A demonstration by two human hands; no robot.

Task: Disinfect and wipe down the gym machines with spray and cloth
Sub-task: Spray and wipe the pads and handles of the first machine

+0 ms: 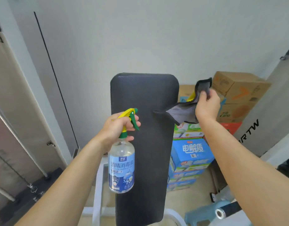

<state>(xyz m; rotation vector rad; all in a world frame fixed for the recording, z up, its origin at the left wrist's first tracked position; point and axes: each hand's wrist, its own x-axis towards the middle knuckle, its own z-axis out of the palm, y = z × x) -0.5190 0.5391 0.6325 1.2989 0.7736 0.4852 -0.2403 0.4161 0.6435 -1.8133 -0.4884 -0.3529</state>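
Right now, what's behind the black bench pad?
A plain pale wall above it; stacked cartons show past its right edge, their left parts covered. White frame bars show at its lower left; the pad hides where they attach.

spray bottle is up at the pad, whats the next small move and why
Probably squeeze the trigger: the left hand grips the spray bottle with fingers on its trigger, nozzle toward the black pad, and the right hand holds the grey cloth up at the pad's edge, ready to wipe.

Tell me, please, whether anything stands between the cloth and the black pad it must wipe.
Nothing visible does: the cloth hangs from the right hand by the right edge of the pad, the spray bottle further left.
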